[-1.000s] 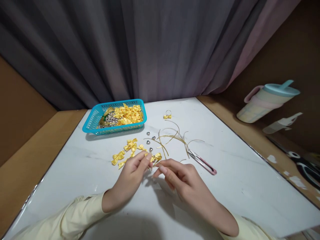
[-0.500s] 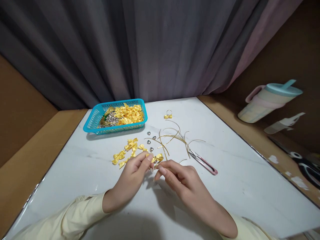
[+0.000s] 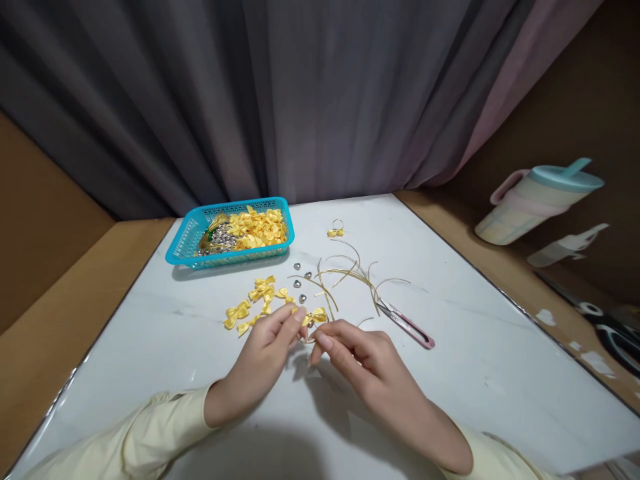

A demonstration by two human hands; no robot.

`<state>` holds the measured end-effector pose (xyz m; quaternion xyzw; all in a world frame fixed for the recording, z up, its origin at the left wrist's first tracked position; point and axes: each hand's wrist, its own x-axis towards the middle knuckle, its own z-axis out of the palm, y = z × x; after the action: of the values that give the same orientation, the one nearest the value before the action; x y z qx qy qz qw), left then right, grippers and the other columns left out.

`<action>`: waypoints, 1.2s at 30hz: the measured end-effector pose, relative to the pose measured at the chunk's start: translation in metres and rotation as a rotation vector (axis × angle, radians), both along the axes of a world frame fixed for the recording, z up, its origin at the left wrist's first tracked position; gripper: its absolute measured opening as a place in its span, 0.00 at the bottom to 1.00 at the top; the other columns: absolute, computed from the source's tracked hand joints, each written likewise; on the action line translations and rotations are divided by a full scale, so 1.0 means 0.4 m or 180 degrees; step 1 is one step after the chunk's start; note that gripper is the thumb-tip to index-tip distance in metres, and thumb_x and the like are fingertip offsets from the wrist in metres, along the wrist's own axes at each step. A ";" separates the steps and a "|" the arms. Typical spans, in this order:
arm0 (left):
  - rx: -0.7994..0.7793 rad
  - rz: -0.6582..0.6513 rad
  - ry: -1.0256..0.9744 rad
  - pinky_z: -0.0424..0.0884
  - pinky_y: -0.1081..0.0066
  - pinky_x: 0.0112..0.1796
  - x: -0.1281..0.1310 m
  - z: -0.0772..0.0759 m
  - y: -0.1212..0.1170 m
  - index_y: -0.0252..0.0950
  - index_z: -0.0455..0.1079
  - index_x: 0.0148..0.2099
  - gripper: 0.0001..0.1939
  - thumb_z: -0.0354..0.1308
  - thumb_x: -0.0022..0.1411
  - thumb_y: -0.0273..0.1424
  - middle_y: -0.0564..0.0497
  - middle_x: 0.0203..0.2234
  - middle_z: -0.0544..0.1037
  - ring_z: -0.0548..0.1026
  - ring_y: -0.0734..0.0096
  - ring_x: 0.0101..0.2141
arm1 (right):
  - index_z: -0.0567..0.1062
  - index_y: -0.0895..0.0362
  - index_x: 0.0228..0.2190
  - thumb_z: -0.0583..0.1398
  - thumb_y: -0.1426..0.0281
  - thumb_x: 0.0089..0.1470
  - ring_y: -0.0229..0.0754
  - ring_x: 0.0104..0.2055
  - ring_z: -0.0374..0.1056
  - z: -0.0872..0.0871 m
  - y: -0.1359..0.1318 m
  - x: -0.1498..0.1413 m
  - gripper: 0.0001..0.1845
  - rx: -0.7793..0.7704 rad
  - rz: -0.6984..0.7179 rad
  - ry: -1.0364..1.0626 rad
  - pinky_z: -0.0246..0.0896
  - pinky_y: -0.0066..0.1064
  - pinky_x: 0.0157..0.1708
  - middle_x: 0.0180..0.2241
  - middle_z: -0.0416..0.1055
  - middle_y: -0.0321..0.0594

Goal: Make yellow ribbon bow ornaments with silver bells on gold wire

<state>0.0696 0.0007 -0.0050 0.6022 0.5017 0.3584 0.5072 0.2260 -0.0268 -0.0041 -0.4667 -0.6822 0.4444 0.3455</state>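
My left hand (image 3: pixel 260 360) is closed in a pinch, thumb and forefinger on the left end of a yellow bow (image 3: pixel 316 316). The bow sits just beyond and to the right of those fingertips, and beyond the fingertips of my right hand (image 3: pixel 380 373), which is pinched on a thin wire (image 3: pixel 311 342) by the bow. The bow's long axis runs roughly left to right, parallel to the far edge of the white table (image 3: pixel 450 373), its free loop pointing right. A silver bead (image 3: pixel 311 325) shows just under it. Both hands work over the middle of the table.

Left of the held bow I have loose yellow bows (image 3: pixel 262 289); beyond it, silver heart beads (image 3: pixel 297 284). Gold wires (image 3: pixel 350 272) and pink snips (image 3: pixel 407 325) lie to its right. A blue basket (image 3: pixel 230 259) sits near the far left corner, and a bow with a ring (image 3: pixel 335 233) near the far edge.
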 end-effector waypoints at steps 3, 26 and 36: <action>-0.0017 0.0000 -0.0004 0.61 0.74 0.28 -0.001 -0.006 -0.001 0.37 0.59 0.24 0.16 0.46 0.61 0.38 0.56 0.20 0.62 0.62 0.73 0.24 | 0.73 0.58 0.29 0.49 0.70 0.61 0.31 0.21 0.56 0.000 0.000 0.002 0.15 -0.0014 0.0016 0.0026 0.50 0.23 0.23 0.23 0.68 0.33; 0.0285 -0.0023 0.0160 0.60 0.75 0.27 -0.006 -0.020 -0.001 0.37 0.58 0.24 0.16 0.43 0.62 0.38 0.57 0.19 0.60 0.61 0.74 0.23 | 0.71 0.57 0.30 0.49 0.69 0.62 0.31 0.24 0.57 -0.012 -0.002 -0.007 0.14 -0.0067 -0.0005 0.0378 0.50 0.23 0.24 0.25 0.66 0.33; 0.0081 -0.0054 0.0087 0.59 0.75 0.27 -0.002 -0.015 0.003 0.37 0.58 0.23 0.17 0.44 0.62 0.38 0.57 0.19 0.60 0.61 0.74 0.23 | 0.69 0.58 0.26 0.49 0.67 0.62 0.30 0.17 0.47 -0.019 -0.004 -0.017 0.16 -0.0298 -0.0126 0.0545 0.43 0.24 0.18 0.17 0.54 0.29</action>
<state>0.0688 0.0021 -0.0111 0.6177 0.4989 0.3521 0.4956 0.2193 -0.0285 -0.0117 -0.4559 -0.6193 0.5072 0.3891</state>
